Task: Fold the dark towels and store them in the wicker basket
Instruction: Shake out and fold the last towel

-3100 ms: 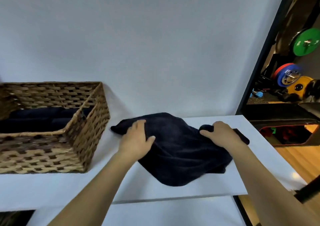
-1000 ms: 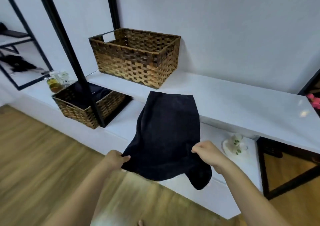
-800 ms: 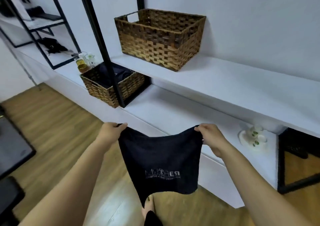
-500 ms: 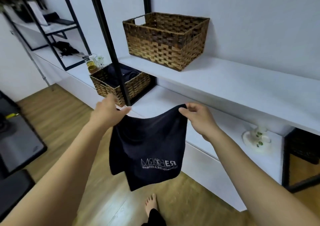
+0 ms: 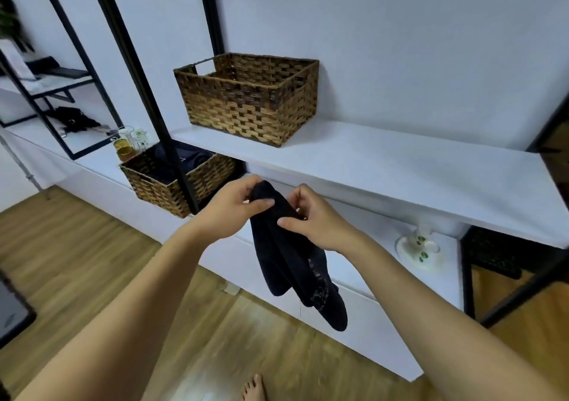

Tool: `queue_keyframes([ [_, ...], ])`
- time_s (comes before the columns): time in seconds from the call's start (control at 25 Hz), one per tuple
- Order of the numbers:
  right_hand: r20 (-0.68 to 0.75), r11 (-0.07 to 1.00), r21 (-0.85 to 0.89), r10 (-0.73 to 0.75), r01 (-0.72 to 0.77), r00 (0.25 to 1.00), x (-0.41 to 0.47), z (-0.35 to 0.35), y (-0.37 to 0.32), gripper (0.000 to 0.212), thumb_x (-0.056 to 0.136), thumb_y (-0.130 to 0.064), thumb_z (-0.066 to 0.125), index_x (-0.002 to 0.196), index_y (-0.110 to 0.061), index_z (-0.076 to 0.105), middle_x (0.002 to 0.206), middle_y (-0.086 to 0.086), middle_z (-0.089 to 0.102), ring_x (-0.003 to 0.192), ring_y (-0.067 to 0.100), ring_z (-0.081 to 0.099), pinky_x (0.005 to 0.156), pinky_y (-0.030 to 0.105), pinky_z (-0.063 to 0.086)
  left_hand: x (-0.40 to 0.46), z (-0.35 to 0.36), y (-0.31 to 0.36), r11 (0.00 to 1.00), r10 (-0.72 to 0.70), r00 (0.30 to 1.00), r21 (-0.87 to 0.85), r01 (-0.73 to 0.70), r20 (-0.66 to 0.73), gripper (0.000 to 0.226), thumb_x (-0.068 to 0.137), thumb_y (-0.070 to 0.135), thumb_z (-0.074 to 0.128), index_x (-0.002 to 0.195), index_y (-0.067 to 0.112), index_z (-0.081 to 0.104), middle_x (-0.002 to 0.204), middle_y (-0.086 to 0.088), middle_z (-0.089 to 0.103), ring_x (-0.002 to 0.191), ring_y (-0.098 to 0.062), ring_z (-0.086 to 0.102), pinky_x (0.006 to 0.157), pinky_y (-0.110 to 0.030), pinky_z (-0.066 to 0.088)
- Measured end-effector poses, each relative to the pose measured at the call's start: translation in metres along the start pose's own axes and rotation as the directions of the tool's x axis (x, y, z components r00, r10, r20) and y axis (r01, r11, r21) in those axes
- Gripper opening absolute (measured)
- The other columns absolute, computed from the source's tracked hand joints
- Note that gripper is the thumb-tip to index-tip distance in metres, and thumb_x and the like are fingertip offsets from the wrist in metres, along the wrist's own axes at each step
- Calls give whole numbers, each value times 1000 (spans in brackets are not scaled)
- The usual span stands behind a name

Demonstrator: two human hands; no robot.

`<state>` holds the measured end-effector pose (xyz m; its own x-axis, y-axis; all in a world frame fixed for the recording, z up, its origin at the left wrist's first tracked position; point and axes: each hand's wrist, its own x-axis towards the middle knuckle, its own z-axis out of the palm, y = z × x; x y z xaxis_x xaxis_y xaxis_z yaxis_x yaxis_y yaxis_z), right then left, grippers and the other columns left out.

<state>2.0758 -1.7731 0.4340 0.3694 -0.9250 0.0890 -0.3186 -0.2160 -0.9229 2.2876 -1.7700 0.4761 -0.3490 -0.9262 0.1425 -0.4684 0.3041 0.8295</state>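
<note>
A dark towel hangs doubled over in the air in front of the shelves, its printed logo showing on the lower fold. My left hand pinches its top corners. My right hand grips the towel just below and to the right, thumb across the front. A large wicker basket stands on the upper white shelf, beyond and above my hands. A smaller wicker basket with dark cloth inside sits on the lower shelf to the left.
Black metal posts rise in front of the baskets. Glass jars stand left of the small basket. A white dish lies on the lower shelf at right. Below is wooden floor, with a bare foot near the bottom edge.
The towel was lifted off the shelf and held spread by two corners. Since then my hands have come together, so the towel now hangs folded in half.
</note>
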Motion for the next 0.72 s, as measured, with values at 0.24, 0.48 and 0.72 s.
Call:
queue_keyframes([
  [0.24, 173, 949, -202, 276, -240, 945, -19, -14, 50, 21, 88, -27, 72, 108, -25, 70, 101, -7, 76, 91, 11, 72, 91, 41, 57, 17, -20, 22, 976, -58, 982, -219, 18, -180, 10, 98, 8, 62, 106, 4, 66, 101, -10, 74, 97, -23, 72, 89, -36, 57],
  [0.48, 138, 953, -159, 279, -257, 950, -20, -24, 52, 22, 85, -31, 71, 106, -25, 66, 102, -6, 74, 90, 13, 73, 81, 42, 62, 25, -60, -2, 945, -256, 790, -315, 84, -558, 3, 97, 19, 66, 95, 20, 68, 91, 4, 75, 84, -13, 72, 79, -33, 59],
  [0.72, 52, 940, 171, 290, -294, 956, 4, -33, 15, 9, 92, -19, 70, 101, -16, 72, 98, 4, 78, 89, 20, 74, 77, 36, 58, 54, -42, -37, 919, -290, 760, 53, 390, -581, 30, 97, 33, 65, 124, 21, 61, 114, -5, 56, 101, -22, 61, 85, -34, 50],
])
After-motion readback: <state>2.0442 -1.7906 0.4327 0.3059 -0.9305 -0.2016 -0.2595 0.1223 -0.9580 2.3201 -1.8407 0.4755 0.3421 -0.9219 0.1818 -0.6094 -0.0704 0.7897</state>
